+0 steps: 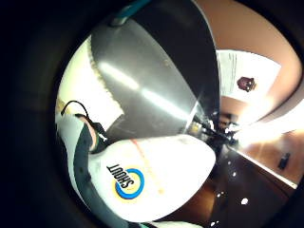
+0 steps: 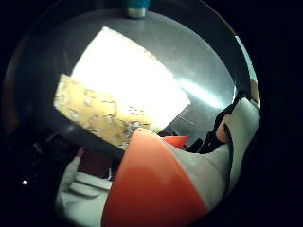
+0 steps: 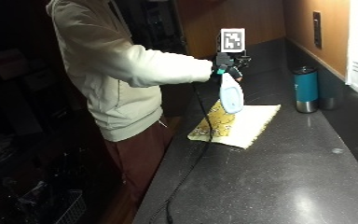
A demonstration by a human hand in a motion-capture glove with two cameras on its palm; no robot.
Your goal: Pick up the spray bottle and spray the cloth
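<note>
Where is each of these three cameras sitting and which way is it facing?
Outside view: from along the counter, facing the person; the right hand grips the spray bottle above the cloth.
Thumb side palm view: looks past the bottle's orange part to the cloth; glove edge shows.
Little finger side palm view: the bottle's label and counter.
All three share the bottle.

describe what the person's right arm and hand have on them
A baggy cream hooded-top sleeve covers the right arm to the wrist. The right hand wears a black glove; the palm views show white plastic and black straps at their edges.
</note>
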